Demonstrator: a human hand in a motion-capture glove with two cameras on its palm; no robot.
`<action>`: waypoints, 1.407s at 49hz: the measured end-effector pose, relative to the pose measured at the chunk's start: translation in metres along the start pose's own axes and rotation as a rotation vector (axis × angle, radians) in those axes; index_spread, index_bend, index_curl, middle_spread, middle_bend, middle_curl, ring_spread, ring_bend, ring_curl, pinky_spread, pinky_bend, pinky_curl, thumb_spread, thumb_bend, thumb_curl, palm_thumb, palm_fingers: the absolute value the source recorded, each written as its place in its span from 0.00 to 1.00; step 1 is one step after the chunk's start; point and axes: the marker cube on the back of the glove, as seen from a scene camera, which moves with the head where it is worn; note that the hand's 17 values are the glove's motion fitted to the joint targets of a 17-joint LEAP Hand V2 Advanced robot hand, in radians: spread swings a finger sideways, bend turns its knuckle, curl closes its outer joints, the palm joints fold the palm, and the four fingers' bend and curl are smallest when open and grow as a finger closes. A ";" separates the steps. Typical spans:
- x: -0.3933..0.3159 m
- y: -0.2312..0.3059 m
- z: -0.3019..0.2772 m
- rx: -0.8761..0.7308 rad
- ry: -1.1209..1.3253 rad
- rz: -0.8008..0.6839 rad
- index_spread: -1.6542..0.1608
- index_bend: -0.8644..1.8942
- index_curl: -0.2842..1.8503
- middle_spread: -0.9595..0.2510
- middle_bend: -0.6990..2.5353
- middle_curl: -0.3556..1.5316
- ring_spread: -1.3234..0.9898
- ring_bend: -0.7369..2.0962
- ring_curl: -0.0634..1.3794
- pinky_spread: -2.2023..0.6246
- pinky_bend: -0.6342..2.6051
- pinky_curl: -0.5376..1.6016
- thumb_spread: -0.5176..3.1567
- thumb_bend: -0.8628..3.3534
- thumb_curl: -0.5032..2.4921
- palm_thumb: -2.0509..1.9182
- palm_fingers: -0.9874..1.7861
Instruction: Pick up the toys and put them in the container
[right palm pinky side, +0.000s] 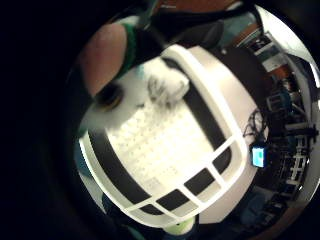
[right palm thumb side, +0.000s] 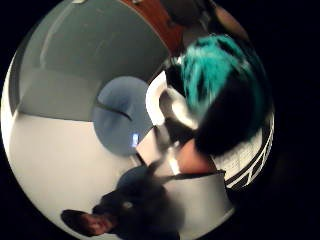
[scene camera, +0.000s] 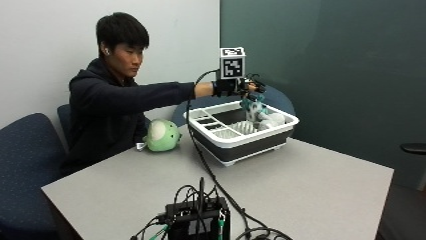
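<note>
The outside view shows a person seated at the far left of a grey table (scene camera: 319, 175), with the gloved right hand (scene camera: 229, 87) stretched out over a white and black container (scene camera: 229, 140) that stands on the far part of the table. Under the hand hangs a teal toy (scene camera: 251, 106), just above the container's right end, where a white plush toy (scene camera: 271, 120) already lies inside. In the thumb side palm view the teal toy fills much of the picture, close to the palm, and a finger lies against it. So I judge that the fingers are curled around the top of this toy and hold it, though the exact pinch is partly hidden.

In the little finger side palm view the ribbed floor of the container is directly below the hand, and the white plush toy lies at one end of it. The container has a divided strip along its left end, and this strip shows no toy in it.

A green round toy (scene camera: 162, 135) rests on the table to the left of the container, near the person's body, well apart from the hand.

The step in hand seems to be placing the teal toy. The next move calls for lowering it a little and letting go, so that it lands beside the white plush toy and not on the rim. After that the green round toy remains to be picked up.
</note>
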 end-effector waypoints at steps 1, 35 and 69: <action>0.001 0.002 0.000 0.002 -0.002 -0.005 0.78 0.56 0.51 0.66 0.42 0.53 0.48 0.47 0.39 0.74 0.52 0.51 0.41 0.19 0.39 0.58 0.22; 0.120 0.298 0.048 -0.241 0.043 -0.044 0.76 0.36 0.34 0.76 0.27 0.42 0.57 0.33 0.24 0.80 0.45 0.43 0.46 0.20 0.30 0.51 0.34; 0.080 0.268 0.048 -0.107 0.032 -0.167 0.69 0.41 0.40 0.61 0.42 0.47 0.41 0.67 0.48 0.66 0.56 0.49 0.37 0.27 0.40 0.71 0.73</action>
